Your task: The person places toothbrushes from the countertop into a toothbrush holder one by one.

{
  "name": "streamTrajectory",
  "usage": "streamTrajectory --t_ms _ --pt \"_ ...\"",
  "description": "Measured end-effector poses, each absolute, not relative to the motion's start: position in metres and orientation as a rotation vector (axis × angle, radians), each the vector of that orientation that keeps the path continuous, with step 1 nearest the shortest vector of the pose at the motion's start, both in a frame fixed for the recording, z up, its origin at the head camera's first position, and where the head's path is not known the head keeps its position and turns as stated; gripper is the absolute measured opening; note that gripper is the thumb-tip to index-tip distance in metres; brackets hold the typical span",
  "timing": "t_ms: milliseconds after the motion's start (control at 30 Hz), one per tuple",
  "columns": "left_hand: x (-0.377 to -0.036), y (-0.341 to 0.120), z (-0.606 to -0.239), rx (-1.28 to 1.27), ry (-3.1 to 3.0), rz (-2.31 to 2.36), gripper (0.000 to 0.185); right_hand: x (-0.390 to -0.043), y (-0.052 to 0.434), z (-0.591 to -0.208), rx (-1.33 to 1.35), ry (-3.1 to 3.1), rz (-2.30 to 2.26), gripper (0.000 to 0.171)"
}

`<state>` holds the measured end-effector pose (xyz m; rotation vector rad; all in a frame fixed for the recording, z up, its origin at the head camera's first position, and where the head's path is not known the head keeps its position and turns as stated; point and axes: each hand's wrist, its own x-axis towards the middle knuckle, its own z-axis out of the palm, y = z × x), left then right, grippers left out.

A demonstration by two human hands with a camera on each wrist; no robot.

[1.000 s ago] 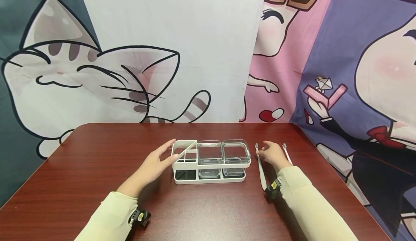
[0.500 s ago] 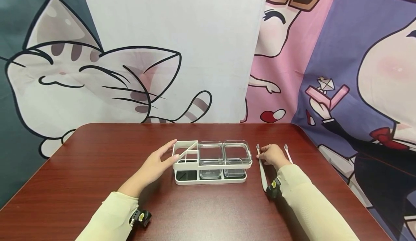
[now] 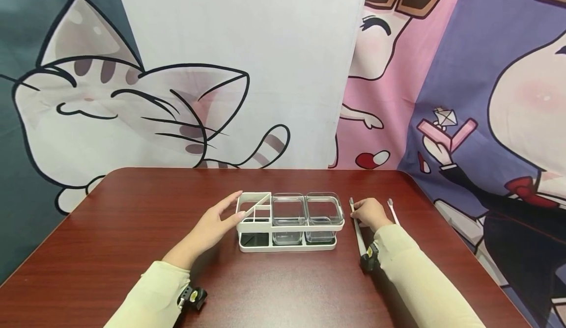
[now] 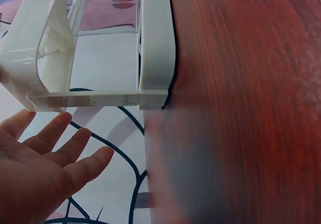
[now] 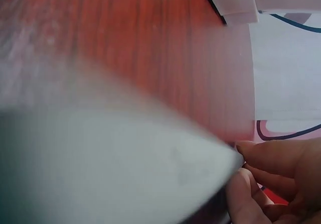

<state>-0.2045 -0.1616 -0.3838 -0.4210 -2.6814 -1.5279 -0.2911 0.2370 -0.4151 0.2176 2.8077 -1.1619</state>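
A white toothbrush rack [image 3: 255, 227] stands upright on the table, with a divided section on its left and two clear cups [image 3: 288, 211] set in its right part. My left hand [image 3: 213, 229] is at the rack's left end, fingers spread and nearly straight, thumb and fingertips by the frame. In the left wrist view its extended fingers [image 4: 83, 166] lie right beside the rack's side. My right hand [image 3: 370, 213] pinches a white toothbrush [image 3: 357, 232] by its upper part. Close to the right wrist camera, that handle [image 5: 115, 169] looks large and blurred.
A second toothbrush [image 3: 392, 211] lies just right of my right hand, partly hidden by hand and sleeve. The reddish-brown table [image 3: 283, 288] ends at a back edge, behind which hangs a cartoon cloth [image 3: 283, 72].
My right fingers have closed on the toothbrush, and its handle end now sits nearer the wrist camera. The left hand stays by the rack. The head view has shifted slightly.
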Motion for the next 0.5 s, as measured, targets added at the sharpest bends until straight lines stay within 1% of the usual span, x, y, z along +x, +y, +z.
streamTrajectory --t_ms 233,367,500 --pt "-0.2059 -0.1613 -0.3858 -0.418 -2.679 -1.552 0.062 -0.2904 0.2349 -0.4161 0.233 2.829 -1.159 0.03" --pt "-0.2059 -0.1617 -0.3862 -0.408 -2.685 -1.552 0.062 -0.2881 0.2346 -0.4142 0.25 2.856 -1.148 0.032" --pt "-0.2048 -0.1622 -0.3857 -0.412 -2.675 -1.542 0.062 -0.2859 0.2348 -0.4111 0.273 2.847 -1.231 0.034"
